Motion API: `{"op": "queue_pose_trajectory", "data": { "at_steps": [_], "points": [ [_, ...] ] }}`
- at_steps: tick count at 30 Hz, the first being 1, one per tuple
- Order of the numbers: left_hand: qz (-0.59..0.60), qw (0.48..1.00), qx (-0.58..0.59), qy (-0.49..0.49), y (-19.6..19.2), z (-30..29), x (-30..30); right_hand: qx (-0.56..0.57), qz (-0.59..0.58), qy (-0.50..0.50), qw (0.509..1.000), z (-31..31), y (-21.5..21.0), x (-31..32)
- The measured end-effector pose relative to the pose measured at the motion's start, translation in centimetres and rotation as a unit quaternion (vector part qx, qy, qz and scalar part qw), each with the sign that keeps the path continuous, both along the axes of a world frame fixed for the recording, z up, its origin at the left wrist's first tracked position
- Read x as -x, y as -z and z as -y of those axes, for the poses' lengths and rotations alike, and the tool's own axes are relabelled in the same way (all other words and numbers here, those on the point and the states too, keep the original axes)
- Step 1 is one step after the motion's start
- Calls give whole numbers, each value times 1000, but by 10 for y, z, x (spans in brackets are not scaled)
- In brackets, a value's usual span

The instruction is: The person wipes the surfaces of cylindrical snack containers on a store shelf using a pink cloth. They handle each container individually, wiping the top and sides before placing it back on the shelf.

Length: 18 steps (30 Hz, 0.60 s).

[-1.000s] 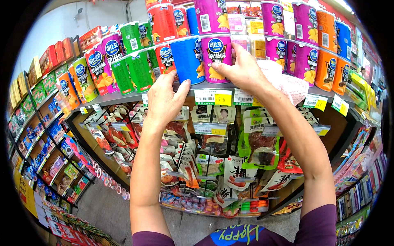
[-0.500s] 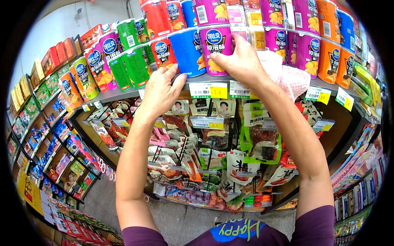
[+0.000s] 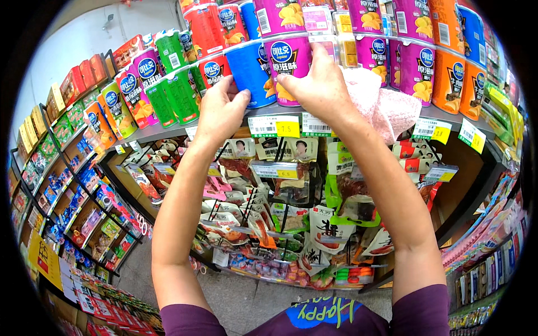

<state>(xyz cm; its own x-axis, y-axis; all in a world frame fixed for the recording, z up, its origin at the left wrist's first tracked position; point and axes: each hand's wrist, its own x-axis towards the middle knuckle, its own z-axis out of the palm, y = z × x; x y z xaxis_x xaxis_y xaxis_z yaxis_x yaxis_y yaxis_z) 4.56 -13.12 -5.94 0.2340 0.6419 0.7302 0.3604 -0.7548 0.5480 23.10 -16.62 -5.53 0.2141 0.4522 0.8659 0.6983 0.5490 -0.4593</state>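
Note:
My right hand (image 3: pixel 320 85) closes round a purple canister (image 3: pixel 288 64) in the lower row, thumb across its front and fingers along its right side. A blue canister (image 3: pixel 252 73) stands against its left. At that blue canister's lower left, my left hand (image 3: pixel 219 109) is curled, the thumb on its front and the fingertips by the gap next to a red canister (image 3: pixel 214 70). Those fingertips are partly hidden. A pink-and-white cloth (image 3: pixel 381 103) lies bunched on the shelf beside my right wrist.
More canisters, green (image 3: pixel 182 95), purple and orange (image 3: pixel 449 81), stand stacked along the shelf. Price tags (image 3: pixel 284 126) line its edge. Below hang bagged snacks (image 3: pixel 291 168). Another stocked shelf rack (image 3: pixel 70 193) is at the left. Transparent boxes (image 3: pixel 346 47) sit behind my right hand.
My left fingers have drawn in from the red canister's front toward the blue canister's lower left side. My right hand stays on the purple canister. The view has shifted slightly.

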Motion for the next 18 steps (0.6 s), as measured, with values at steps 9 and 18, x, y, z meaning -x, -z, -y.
{"op": "queue_pose_trajectory", "data": {
  "at_steps": [9,18],
  "points": [
    [17,962,-150,-230,-33,-19,16,56,-32,-47,997,7,-6,0],
    [-151,946,-30,-284,-92,-25,7,39,-13,-49,998,5,-4,-3]
  ]
}}
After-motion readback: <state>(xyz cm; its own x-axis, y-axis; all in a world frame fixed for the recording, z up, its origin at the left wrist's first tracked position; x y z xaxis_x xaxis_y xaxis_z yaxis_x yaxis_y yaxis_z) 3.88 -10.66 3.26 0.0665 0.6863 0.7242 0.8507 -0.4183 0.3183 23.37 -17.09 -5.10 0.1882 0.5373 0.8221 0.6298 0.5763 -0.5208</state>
